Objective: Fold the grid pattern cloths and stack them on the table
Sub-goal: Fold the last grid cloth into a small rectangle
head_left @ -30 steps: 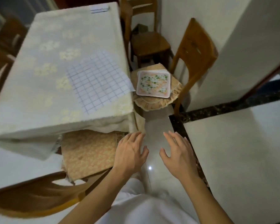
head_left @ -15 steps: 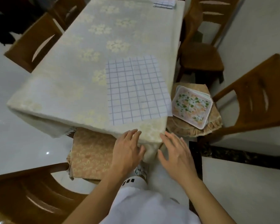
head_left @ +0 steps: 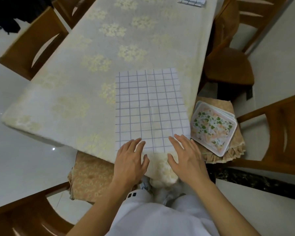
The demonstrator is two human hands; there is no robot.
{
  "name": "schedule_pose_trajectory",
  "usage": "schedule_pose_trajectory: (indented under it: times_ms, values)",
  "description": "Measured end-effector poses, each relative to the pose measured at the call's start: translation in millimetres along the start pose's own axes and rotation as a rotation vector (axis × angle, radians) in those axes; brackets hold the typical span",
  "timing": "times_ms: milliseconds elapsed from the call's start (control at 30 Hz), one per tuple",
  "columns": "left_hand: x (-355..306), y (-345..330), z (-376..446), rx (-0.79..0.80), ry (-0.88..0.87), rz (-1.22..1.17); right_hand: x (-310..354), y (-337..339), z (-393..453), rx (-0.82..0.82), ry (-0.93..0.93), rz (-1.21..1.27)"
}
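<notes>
Your left hand [head_left: 129, 165] and right hand [head_left: 186, 160] hover side by side at the near edge of the table, fingers straight and spread, holding nothing. The fingertips reach the near hem of the white cloth with the thin blue grid pattern [head_left: 151, 108]; whether they press it or float just above it I cannot tell.

That cloth lies flat and unfolded on the long table under its pale cream tablecloth with yellow flower patches [head_left: 75, 86], close to the near right corner. Its right edge runs along the table's right edge, perhaps slightly past it. If you drag the hem toward yourself instead of lifting it, the cloth could slide off that corner. It would land on the chair seat with the beige frilled cushion [head_left: 232, 150], where a stack of square floral-printed mats with white borders [head_left: 213, 128] lies just beside the table.

A faint crease runs down the cloth's middle. If you lift the two near corners unevenly, the fold will likely come out skewed. The tablecloth looks loose at the near corner, so a hard press may bunch it up under the cloth.

At the far end, a small folded pile of grid pattern cloths [head_left: 192, 0] sits well apart, and a sloppy fold would probably sit badly on it.
</notes>
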State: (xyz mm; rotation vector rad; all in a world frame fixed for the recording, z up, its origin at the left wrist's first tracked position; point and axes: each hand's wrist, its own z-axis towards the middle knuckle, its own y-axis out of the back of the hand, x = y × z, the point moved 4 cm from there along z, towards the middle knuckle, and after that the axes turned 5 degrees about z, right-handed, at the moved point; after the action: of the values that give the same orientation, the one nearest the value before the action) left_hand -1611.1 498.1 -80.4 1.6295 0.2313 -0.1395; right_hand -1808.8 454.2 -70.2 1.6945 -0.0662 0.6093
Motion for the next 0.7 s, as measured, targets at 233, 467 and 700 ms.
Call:
schedule_pose_trajectory:
  times_ms: [233,467,700]
  values:
    - [14.9,-26.6,28.7,0.015,-0.18,0.093,-24.0,-26.2,32.3,0.139,0.227,-0.081]
    - [42.8,-68.0,41.3,0.162,-0.284,0.136,-61.1,-67.5,61.2,0.277,0.461,-0.177]
    - [47.6,-97.3,47.6,0.197,-0.4,0.128,-87.4,-98.9,77.9,0.334,0.612,-0.247]
